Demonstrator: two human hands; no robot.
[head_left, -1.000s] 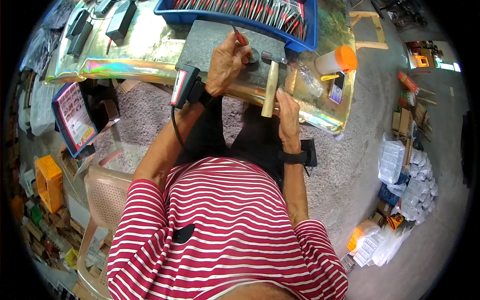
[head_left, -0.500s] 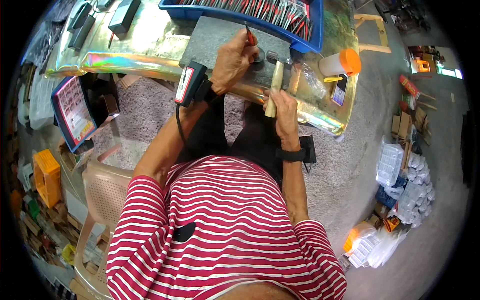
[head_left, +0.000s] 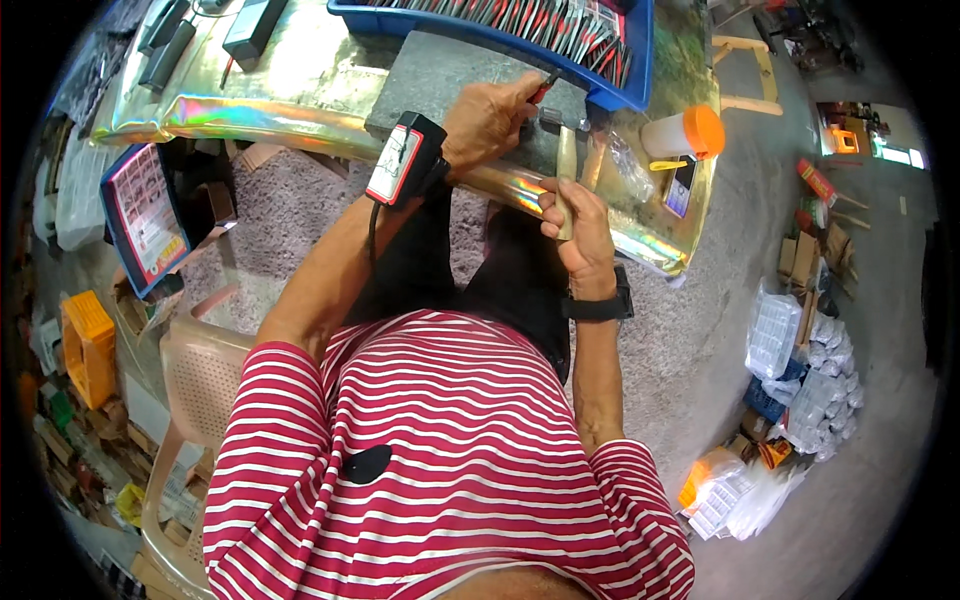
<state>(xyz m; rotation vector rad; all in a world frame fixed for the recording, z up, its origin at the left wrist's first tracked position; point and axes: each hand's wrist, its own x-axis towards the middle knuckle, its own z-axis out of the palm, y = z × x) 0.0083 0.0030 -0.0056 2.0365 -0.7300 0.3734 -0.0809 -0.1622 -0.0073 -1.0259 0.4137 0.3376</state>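
Observation:
My left hand (head_left: 490, 120) is over a dark grey stone slab (head_left: 425, 70) at the table's front. Its fingers pinch a small red-and-black tool (head_left: 541, 92), tilted toward the upper right; the hand hides part of it, and its exact kind does not show. In my right hand (head_left: 583, 225) is a hammer (head_left: 567, 160), gripped by its pale wooden handle. The dark metal head is at the slab's right side, close to the left fingertips. Whether the head touches the slab, I cannot tell.
Behind the slab stands a blue bin (head_left: 480, 32) full of similar red-and-black pieces. An orange-lidded jar (head_left: 675, 135), a phone (head_left: 680, 188) and crumpled clear plastic (head_left: 630, 165) lie to the right. Black boxes (head_left: 252, 30) sit far left. A plastic chair (head_left: 205, 375) stands at lower left.
My left hand has shifted right and turned, and the tool in it now leans right instead of standing upright. The right hand and hammer have moved slightly right and toward me.

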